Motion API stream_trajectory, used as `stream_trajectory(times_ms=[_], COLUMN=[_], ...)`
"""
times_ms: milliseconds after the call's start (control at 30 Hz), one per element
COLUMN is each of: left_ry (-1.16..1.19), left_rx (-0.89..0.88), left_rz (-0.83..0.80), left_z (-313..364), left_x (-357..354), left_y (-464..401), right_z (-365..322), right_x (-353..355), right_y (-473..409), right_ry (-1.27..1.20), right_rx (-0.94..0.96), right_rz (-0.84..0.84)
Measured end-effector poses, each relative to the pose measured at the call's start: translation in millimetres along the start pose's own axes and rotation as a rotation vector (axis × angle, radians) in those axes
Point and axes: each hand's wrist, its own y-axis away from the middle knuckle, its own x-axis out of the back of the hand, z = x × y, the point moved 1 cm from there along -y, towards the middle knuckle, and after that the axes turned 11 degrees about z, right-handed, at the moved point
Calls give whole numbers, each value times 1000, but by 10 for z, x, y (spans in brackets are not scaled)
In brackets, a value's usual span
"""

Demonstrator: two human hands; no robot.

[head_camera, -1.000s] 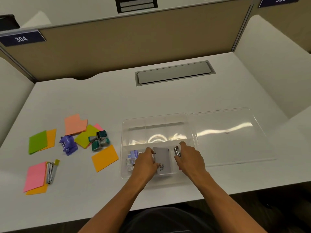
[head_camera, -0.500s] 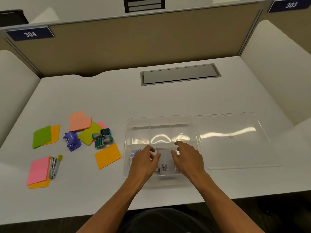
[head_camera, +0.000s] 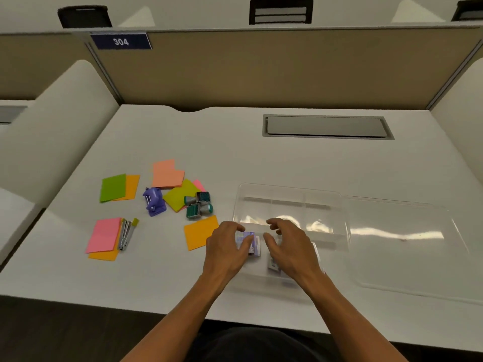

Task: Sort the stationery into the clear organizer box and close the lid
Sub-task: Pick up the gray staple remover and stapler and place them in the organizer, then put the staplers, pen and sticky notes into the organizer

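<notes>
Organizer box [head_camera: 287, 197] long axis runs near-far, lid [head_camera: 405, 244] flat rightward; both hands' fingers spread, holding nothing.

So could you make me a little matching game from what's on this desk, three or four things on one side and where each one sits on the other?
Things:
1. purple stapler
2. green sticky pad
3. clear lid
4. silver stapler

Places:
A. lying open to the right of the organizer box
B. beside the pink pad, near the desk's front left
C. farthest left, overlapping an orange pad
D. just left of the yellow-green pad

Pairs: 1-D, 2-C, 3-A, 4-B
</notes>
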Motion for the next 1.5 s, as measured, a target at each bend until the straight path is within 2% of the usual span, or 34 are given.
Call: stream_trajectory(times_ms=[267,667,833,1067,1167,1300,1400,1500], left_ry=[-37,7,38,31,39,-47,-158,-249], left_rx=[51,278,415,464,503,597,597,609], left_rz=[65,212,271,326,354,306,254,200], left_z=[-447,-1434,-1968,-2525,-2656,-2823,-2900,-2884], left_x=[319,1013,1370,1709,1759,1746,1688,1627], left_y=[-77,-207,-144,-254,-342,-467,-545,-625], right_z=[-446,-1105,-1390,-1715,-1866,-2066,-2209,-2366], right_x=[-368,-1155,-1501,-1989,-2146,-2395,-2594,-2764], right_y=[-13,2,18,11,9,-60,-123,-178], right_ry=[-21,24,30,167,253,259,263,388], right_rx=[136,304,360,435,531,519,474,500], right_rz=[-164,-426,-485,-588,-623,-657,-629,-572])
